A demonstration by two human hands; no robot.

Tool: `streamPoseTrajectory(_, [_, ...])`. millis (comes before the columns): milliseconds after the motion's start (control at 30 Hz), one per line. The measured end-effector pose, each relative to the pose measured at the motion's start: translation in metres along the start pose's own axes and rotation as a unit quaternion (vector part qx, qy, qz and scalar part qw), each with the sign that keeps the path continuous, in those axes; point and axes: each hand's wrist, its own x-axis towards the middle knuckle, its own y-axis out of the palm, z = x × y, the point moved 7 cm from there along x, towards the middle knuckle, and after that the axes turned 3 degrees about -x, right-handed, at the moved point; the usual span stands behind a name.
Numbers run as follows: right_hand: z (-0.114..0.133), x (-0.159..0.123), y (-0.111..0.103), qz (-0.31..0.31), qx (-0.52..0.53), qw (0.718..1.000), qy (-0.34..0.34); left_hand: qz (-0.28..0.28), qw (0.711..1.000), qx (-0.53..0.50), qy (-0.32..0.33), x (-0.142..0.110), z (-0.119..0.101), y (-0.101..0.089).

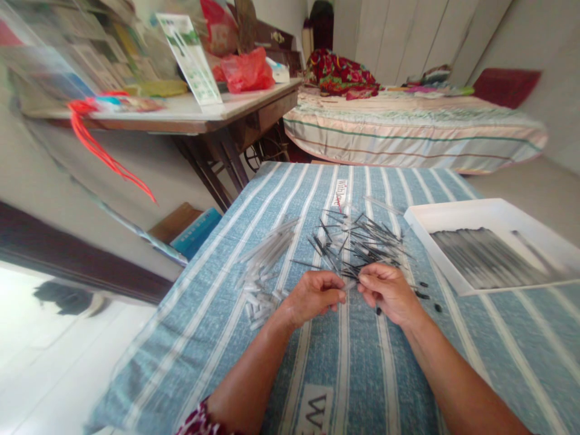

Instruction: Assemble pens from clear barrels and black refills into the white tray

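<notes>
My left hand [317, 295] and my right hand [385, 290] are close together over the table, both closed in a pinch. A thin translucent pen part [350, 285] spans the gap between their fingertips; its ends are hidden by the fingers. Just beyond the hands lies a loose heap of dark pen refills [374, 238]. Left of it are clear pen barrels [274, 241] in a rough bundle. Translucent pen caps [258, 305] lie in a pile beside my left wrist. Several small black plugs [423, 295] are scattered to the right of my right hand.
A white tray [423, 251] at the right holds a row of dark-filled pens [483, 257]. Blue striped cloth [217, 314] covers the table. A desk [254, 106] with bags and a leaning card stands at the back left, and a bed [408, 133] stands behind.
</notes>
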Motion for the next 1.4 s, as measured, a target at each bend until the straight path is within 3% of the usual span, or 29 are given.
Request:
streamPoseTrajectory(400, [0.0,-0.003,0.001,0.068,-0.095,0.993,0.025,0.022,1.0,0.011,-0.004,0.0,0.004,0.005])
streamPoseTrajectory(633, [0.008,-0.005,0.006,0.088,-0.183,0.979,-0.012,0.067,0.996,0.003,-0.056,-0.001,0.01,0.007])
streamPoseTrajectory(733, [0.008,-0.005,0.007,0.089,-0.207,0.974,-0.014,0.059,0.995,0.034,-0.068,-0.001,0.01,0.006])
streamPoseTrajectory(967, [0.003,-0.002,0.004,0.057,-0.199,0.978,-0.003,0.032,0.998,0.042,-0.037,-0.001,0.004,0.004])
streamPoseTrajectory(1233, [0.007,-0.004,0.008,0.079,-0.318,0.945,-0.013,0.024,0.998,0.062,-0.02,0.0,0.006,0.004])
streamPoseTrajectory(1400, [0.007,-0.005,0.007,0.051,-0.366,0.929,-0.016,0.029,0.998,0.052,0.005,0.0,0.003,0.006])
